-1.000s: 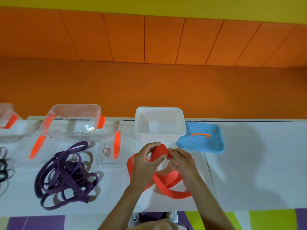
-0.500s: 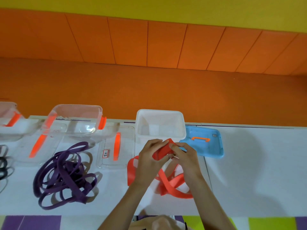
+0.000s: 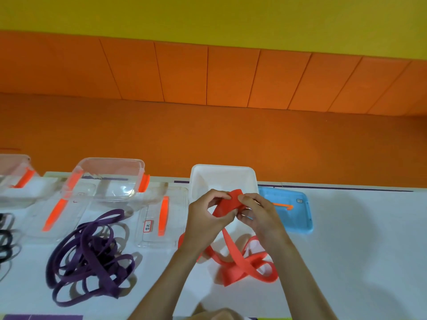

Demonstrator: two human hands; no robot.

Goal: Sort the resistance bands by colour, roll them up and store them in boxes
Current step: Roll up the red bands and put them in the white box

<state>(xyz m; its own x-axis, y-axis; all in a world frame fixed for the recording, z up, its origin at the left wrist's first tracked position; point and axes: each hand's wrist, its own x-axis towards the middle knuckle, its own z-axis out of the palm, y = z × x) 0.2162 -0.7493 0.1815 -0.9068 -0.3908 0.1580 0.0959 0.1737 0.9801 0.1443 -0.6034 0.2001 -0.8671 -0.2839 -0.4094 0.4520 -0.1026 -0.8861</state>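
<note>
Red band (image 3: 231, 202), pinched by left hand (image 3: 204, 218) and right hand (image 3: 262, 217), trails onto white table (image 3: 358, 239) before orange wall (image 3: 208, 135).

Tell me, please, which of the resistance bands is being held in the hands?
The red band, pinched between the left hand and right hand before the white box; the purple bands and black bands lie untouched on the table.
</note>
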